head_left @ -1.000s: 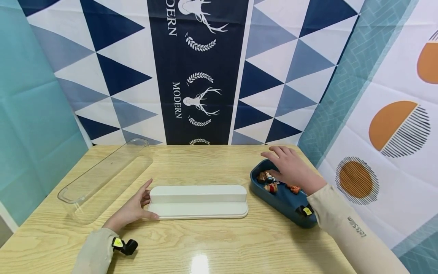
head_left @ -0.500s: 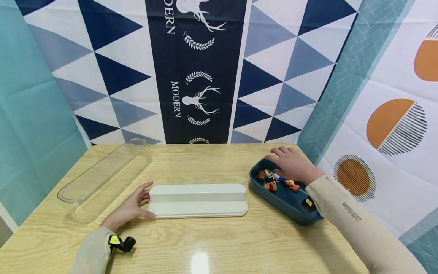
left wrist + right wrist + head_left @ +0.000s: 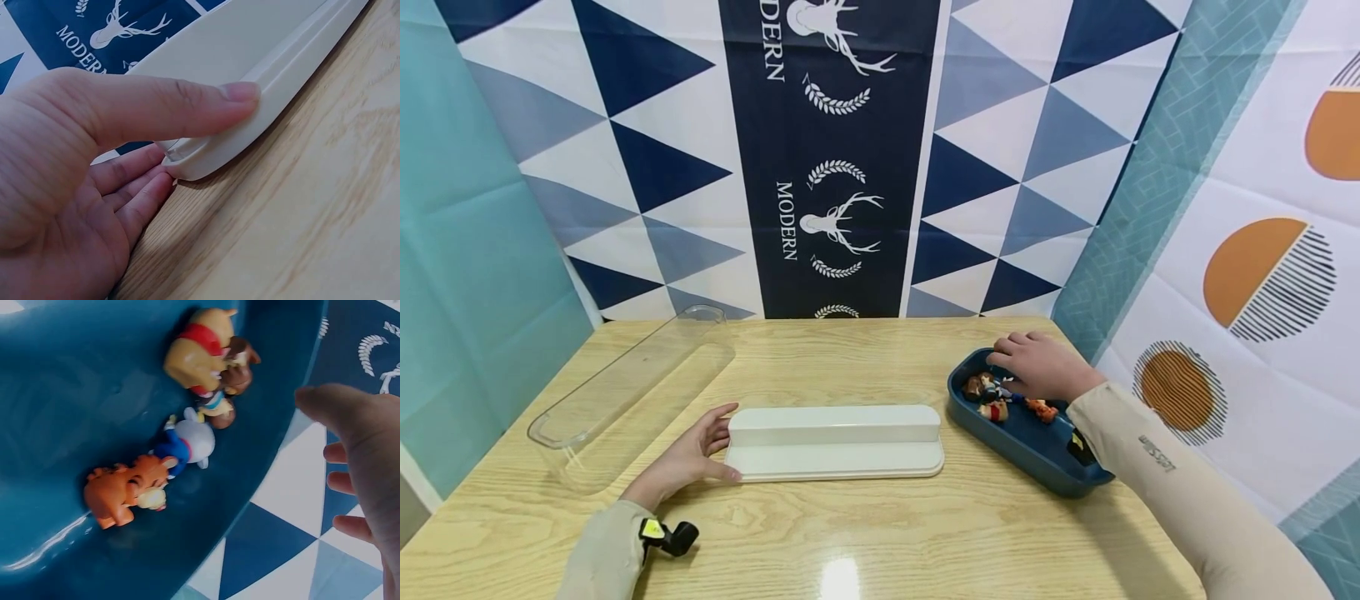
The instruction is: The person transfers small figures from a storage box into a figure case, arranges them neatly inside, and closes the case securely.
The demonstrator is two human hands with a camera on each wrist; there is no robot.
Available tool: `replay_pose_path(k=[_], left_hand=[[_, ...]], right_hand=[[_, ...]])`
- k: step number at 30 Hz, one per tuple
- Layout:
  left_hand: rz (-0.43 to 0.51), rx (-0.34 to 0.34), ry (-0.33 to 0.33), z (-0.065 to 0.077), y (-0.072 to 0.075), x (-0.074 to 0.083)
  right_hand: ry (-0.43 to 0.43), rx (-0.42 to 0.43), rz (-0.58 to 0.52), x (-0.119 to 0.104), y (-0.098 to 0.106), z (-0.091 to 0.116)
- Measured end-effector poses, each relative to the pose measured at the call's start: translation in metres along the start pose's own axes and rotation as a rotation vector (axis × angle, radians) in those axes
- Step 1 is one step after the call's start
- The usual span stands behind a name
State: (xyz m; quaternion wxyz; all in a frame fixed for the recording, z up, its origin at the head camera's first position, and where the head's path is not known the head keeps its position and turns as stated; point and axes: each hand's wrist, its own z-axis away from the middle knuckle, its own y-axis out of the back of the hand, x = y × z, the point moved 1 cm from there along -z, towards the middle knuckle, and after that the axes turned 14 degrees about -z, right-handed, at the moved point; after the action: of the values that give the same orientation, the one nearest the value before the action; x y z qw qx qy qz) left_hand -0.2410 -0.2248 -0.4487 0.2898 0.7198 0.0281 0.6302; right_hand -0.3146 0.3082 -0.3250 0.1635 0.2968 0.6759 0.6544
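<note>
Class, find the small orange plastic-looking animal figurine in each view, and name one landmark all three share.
Head: right of centre, the small orange plastic-looking animal figurine lies in the dark blue oblong tray.
Left wrist: not in it.
Right wrist: the figurine lies left of centre, below mid-height.
Shared landmark: the blue-and-white patterned fabric backdrop, seen in all three.

We see a wooden table point(image 3: 940, 542) with a clear box point(image 3: 632, 392) on its left, a cloth point(image 3: 981, 121) with triangles point(image 3: 666, 167) and white deer point(image 3: 822, 223) behind it, and orange circles point(image 3: 1243, 267) on a white cloth point(image 3: 1247, 183) at right
</note>
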Motion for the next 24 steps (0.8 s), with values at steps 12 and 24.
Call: replay_pose_path(k=[12, 24], left_hand=[[-0.031, 0.019, 0.026, 0.001, -0.003, 0.003], [-0.045, 0.036, 0.051, 0.000, -0.002, 0.002]], right_hand=[[0.072, -0.073, -0.104, 0.004, -0.029, -0.002], [0.112, -0.120, -0.082, -0.001, -0.043, -0.002]])
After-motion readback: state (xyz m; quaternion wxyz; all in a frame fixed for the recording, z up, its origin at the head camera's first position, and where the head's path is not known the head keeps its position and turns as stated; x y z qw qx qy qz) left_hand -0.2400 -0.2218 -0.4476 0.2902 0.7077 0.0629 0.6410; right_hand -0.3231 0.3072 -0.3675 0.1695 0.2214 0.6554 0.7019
